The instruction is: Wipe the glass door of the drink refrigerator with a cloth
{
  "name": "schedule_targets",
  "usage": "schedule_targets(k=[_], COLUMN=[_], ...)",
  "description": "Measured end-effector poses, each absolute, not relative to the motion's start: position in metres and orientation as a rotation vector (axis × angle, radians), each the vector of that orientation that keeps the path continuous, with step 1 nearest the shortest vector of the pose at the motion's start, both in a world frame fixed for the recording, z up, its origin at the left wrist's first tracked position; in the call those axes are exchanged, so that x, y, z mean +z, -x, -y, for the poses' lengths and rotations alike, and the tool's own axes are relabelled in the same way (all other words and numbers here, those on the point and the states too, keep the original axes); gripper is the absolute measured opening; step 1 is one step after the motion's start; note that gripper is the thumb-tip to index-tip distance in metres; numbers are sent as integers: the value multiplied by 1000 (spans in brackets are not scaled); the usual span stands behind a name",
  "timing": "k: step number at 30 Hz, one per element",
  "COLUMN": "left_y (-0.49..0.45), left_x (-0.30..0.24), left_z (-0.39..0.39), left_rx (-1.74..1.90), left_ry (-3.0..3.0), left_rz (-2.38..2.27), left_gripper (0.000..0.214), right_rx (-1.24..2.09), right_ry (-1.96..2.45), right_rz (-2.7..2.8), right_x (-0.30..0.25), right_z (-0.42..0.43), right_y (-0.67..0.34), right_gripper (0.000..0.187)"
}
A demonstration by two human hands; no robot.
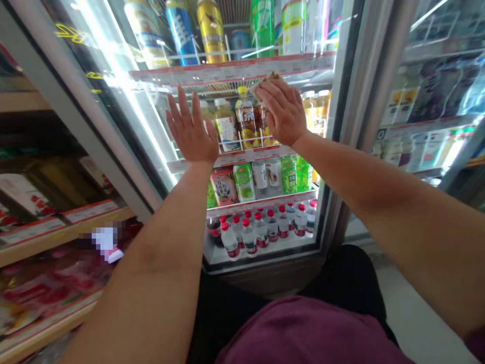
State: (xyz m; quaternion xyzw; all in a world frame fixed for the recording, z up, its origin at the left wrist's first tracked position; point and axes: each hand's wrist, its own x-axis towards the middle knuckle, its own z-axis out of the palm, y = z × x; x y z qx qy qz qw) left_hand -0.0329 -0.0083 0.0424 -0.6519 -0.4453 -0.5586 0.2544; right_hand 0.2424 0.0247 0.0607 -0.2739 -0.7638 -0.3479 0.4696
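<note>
Before me stands a lit drinks fridge with a glass door (151, 108). My left hand (193, 129) lies against the glass with fingers spread, holding nothing. To its right, my right hand (286, 111) presses a crumpled light-coloured cloth (270, 80) to the door. Most of the cloth is hidden under the palm and fingers. Behind the glass, between the hands, show a tea bottle with a yellow cap (247, 121) and a white-labelled bottle (226, 126).
Large cans (212, 33) fill the upper fridge shelf, cartons (243, 182) a lower one, and red-capped water bottles (261, 230) the bottom. A wooden shelf (68, 230) with packaged goods is at the left. Another fridge door (435, 101) stands on the right beyond a metal frame (364, 101).
</note>
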Motion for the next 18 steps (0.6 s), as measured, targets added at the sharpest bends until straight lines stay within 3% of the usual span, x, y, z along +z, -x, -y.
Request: schedule_targets(k=[7,14,18], left_y=[27,26,30], left_x=[45,44,43], left_z=[12,14,9], left_rx=[-1568,-1599,-1564], left_ry=[1804,1794,1797], left_rz=[1268,1233,1215], left_gripper=[90,90,88], right_rx=[-842,-780,-858], right_ry=[640,619,630], right_rz=[1831,1383,1682], right_x=[58,61,57], right_z=[-27,-47,-38], right_y=[-243,-244,-244], right_gripper=[63,72,64])
